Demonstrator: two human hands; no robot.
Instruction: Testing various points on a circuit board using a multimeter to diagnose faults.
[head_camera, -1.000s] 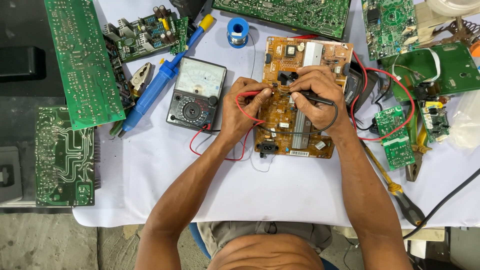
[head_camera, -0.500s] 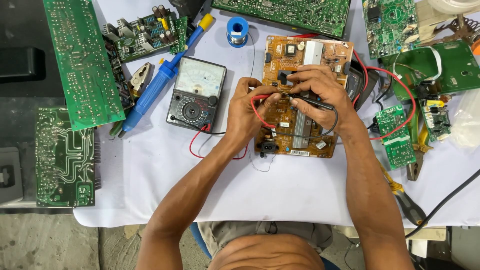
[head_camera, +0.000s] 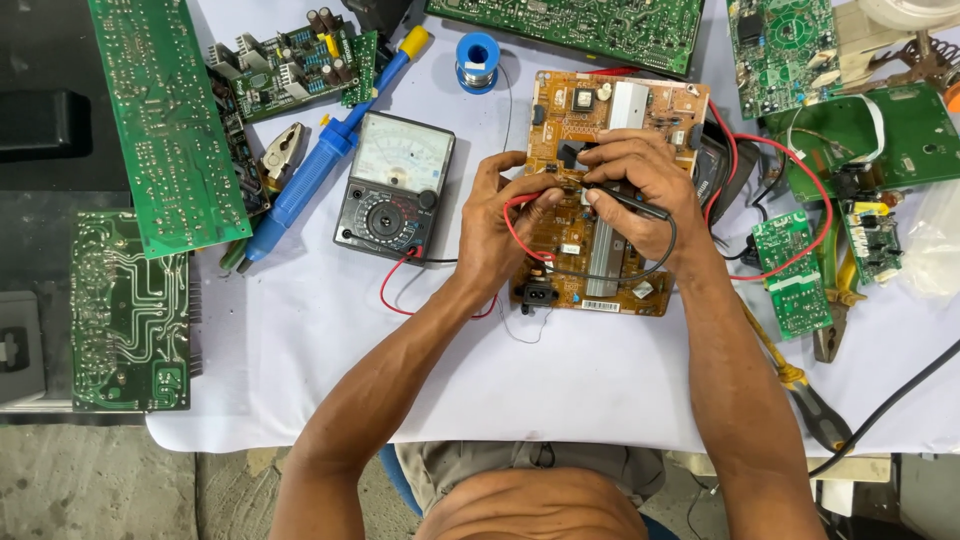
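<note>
While both hands meet over the orange board (head_camera: 620, 150) mid-table, left hand (head_camera: 500, 225) pinching red probe (head_camera: 522, 200), right hand (head_camera: 640, 190) pinching black probe (head_camera: 630, 203), white label strip on board's near edge, meter (head_camera: 395, 185) left.

Orange-brown board (head_camera: 610, 190) on white desk cover (head_camera: 330, 360), green boards around.
Left hand (head_camera: 500, 225) pinches red probe (head_camera: 520, 200), right hand (head_camera: 645, 185) black probe (head_camera: 630, 203); red and black leads; black meter (head_camera: 393, 187) with white dial face; blue pump tool (head_camera: 315, 175), yellow tip; blue solder spool (head_camera: 478, 52).
</note>
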